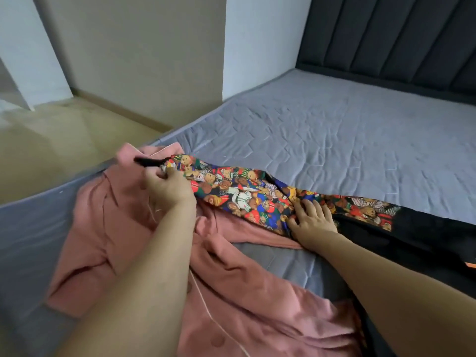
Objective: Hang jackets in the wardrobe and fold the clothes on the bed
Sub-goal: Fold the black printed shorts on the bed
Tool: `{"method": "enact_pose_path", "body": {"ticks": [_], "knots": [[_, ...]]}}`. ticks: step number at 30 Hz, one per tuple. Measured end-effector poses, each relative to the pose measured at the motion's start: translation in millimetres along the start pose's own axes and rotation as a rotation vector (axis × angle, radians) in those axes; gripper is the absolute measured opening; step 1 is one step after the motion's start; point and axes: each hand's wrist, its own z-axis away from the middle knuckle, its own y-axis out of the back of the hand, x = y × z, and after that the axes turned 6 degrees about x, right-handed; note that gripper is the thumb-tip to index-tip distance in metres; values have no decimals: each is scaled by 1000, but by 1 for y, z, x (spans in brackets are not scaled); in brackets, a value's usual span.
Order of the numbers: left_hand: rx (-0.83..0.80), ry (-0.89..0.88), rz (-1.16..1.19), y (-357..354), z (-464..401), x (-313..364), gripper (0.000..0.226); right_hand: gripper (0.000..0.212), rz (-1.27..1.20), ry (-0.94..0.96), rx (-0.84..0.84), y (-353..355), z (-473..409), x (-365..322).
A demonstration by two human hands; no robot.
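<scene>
Two hands on the bear-print garment, stretched left to right across the near bed and lying over the pink top. Left hand pinching the far-left end by its black band; right hand pressing flat, fingers straight, at the middle. Likely risk: dragging the pink top along, or bunching the print under the right palm, spoiling the fold. Black clothing near right.
</scene>
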Motion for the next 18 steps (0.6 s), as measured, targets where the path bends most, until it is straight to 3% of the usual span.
{"method": "enact_pose_path", "body": {"ticks": [2,3,6,9,11,16,18], "knots": [[2,154,61,0,10,4,32,72,8,40,-92,3,5,7],[-102,254,34,-4,17,1,41,78,9,67,-129,7,8,11],[-337,251,-73,-7,43,6,40,87,-98,83,-80,30,23,27],[-275,-28,28,-18,68,35,36,52,-390,-12,145,66,42,61],[-314,-209,32,-26,98,57,37,44,-471,-127,218,83,59,103],[-567,-722,38,-60,225,76,37,47,-213,-551,30,76,129,259],[-651,-876,10,-69,295,72,33,46,-189,-640,-10,69,166,310]]}}
